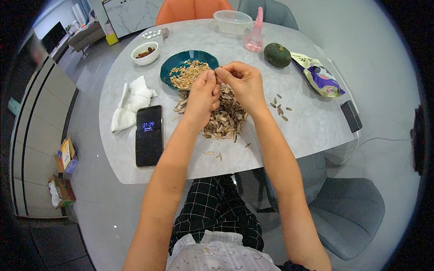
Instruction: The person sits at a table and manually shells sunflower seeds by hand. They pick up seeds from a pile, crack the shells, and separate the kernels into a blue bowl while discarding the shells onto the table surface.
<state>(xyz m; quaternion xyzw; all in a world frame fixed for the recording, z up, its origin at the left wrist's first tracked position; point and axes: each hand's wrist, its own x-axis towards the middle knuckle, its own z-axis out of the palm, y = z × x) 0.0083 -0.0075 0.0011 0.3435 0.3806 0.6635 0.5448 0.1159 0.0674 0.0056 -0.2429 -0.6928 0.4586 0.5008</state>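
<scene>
Over the pile of empty sunflower seed shells (223, 123), my left hand (204, 93) and my right hand (247, 84) meet at the fingertips. They pinch a small dark sunflower seed between them, mostly hidden by the thumbs and fingers. Just behind my left hand is a dark teal plate (165, 73) bearing shelled kernels (184, 76). Part of the shell pile lies hidden beneath my hands. Several unshelled striped seeds (279, 110) are scattered on the table to the right of my right forearm.
On the grey table (315, 128) are a black phone (149, 142), white cloth (130, 105), white bowl (146, 60) of dried brown pieces, lidded plastic container (232, 23), pink spray bottle (254, 39), green squash (277, 55), snack bag (320, 76) and black power strip (351, 116).
</scene>
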